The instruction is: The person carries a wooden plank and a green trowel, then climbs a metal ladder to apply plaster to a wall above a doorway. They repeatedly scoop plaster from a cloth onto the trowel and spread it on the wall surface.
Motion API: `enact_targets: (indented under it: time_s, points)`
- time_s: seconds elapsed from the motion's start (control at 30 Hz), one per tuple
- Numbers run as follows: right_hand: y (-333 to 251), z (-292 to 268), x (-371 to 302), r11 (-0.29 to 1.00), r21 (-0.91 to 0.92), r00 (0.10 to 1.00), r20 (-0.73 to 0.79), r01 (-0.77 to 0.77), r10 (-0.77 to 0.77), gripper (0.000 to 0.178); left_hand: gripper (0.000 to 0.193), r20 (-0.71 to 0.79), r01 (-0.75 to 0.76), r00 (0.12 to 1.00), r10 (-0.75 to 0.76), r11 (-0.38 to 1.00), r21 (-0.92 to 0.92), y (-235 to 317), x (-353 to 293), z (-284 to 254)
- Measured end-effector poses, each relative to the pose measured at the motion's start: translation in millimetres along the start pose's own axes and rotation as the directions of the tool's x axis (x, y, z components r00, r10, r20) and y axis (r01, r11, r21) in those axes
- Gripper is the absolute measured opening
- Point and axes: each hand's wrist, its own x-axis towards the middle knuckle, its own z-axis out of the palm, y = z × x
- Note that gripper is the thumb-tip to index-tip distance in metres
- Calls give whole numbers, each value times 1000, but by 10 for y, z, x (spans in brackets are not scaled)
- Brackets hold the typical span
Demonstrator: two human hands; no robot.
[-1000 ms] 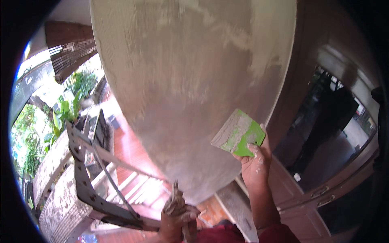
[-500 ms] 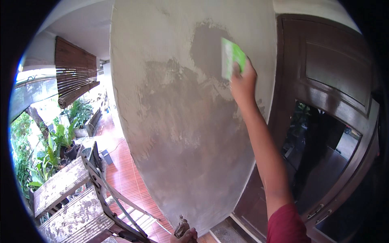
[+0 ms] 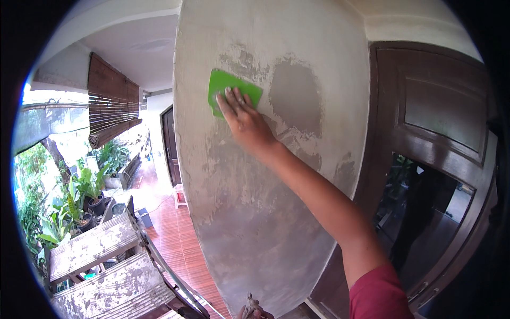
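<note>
Flatly, right hand (image 3: 247,119) presses plain green scraper (image 3: 222,81) against patchy wall (image 3: 249,223).

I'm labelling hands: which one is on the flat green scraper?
The right hand, fingers spread over the scraper against the patchy grey plastered wall; the left hand, at the lower edge, holds a grey-smeared object.

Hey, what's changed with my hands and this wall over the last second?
Your right hand carried the green scraper up, then left across the wall; it's now against the upper left part. A grey smear has appeared above it, left of the oval patch. Nothing was let go: the left hand, mostly cut off below, still has the grey lump.
</note>
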Motion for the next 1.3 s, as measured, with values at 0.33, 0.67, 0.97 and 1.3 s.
enact_targets:
  time_s: [0.33,0.67,0.97,1.3]
  points:
    - [-47,-596,152,959,206,980,77,-196,183,51,38,34,217,976,-214,949,-230,67,-79,-46]
    - [-86,97,363,998,61,998,-53,24,-21,47,32,181,298,947,-266,936,-185,-15,-109,-179]
    - [-375,80,24,988,122,994,22,99,-102,47,42,104,325,942,-318,944,-54,88,-71,-120]
    - [-665,-916,-166,99,838,651,336,-536,681,28,31,142,324,945,-293,893,-312,-52,-93,-70]
